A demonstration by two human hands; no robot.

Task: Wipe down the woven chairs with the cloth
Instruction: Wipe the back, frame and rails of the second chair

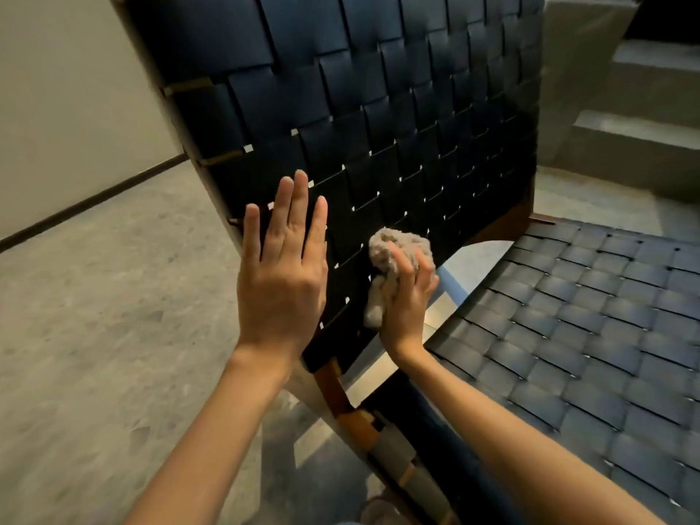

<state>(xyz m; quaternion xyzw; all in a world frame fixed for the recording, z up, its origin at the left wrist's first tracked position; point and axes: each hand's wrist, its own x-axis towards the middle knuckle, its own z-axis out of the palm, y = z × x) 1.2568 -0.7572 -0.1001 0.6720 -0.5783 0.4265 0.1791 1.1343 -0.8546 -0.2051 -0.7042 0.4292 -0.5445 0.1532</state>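
while your left hand [282, 274] lies flat on the backrest [378, 108] of the chair [329, 384], fingers straight and nearly together, your right hand [407, 301] grips the cloth [394, 248], bunched into a wad and pressed to the dark weave low on the backrest, just right of the left hand. the woven seat [587, 316] stretches off to your right, above a grey speckled floor [94, 297].

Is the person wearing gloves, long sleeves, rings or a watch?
No. The left hand and right hand are bare: no gloves, rings or watch show. The left forearm and right forearm are bare too, with no sleeve in view.
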